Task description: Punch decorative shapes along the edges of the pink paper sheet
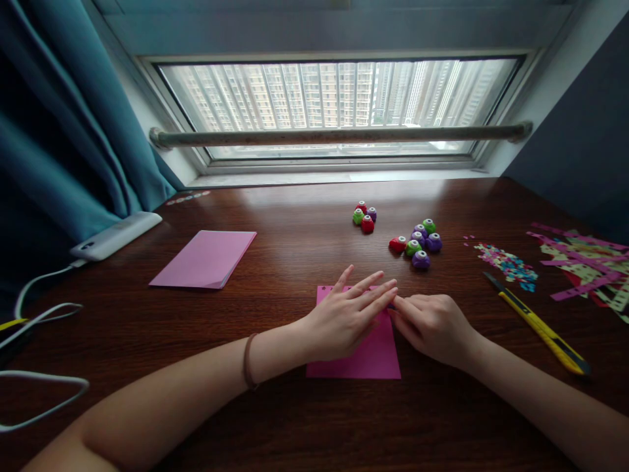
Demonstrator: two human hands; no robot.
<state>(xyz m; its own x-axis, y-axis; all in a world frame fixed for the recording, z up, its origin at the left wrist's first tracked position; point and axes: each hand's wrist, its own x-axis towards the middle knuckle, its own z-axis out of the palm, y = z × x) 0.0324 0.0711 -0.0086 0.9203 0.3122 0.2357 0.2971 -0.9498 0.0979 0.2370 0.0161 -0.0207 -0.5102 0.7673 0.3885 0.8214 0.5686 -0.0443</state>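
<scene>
A bright pink sheet (378, 354) lies on the dark wooden table in front of me, with small punched shapes along its top edge. My left hand (346, 318) rests flat across the sheet, its fingers spread and pointing up and to the right. At the sheet's upper right edge, my right hand (435, 324) is closed, its fingertips meeting those of my left hand. Something small and dark shows between the fingertips, too hidden to make out.
Small red, green and purple punches (421, 260) stand behind the hands. To the right lie a yellow cutter (543, 331), confetti (508, 263) and paper strips (584, 286). A pink paper stack (206, 259), a white power strip (118, 235) and white cables are at left.
</scene>
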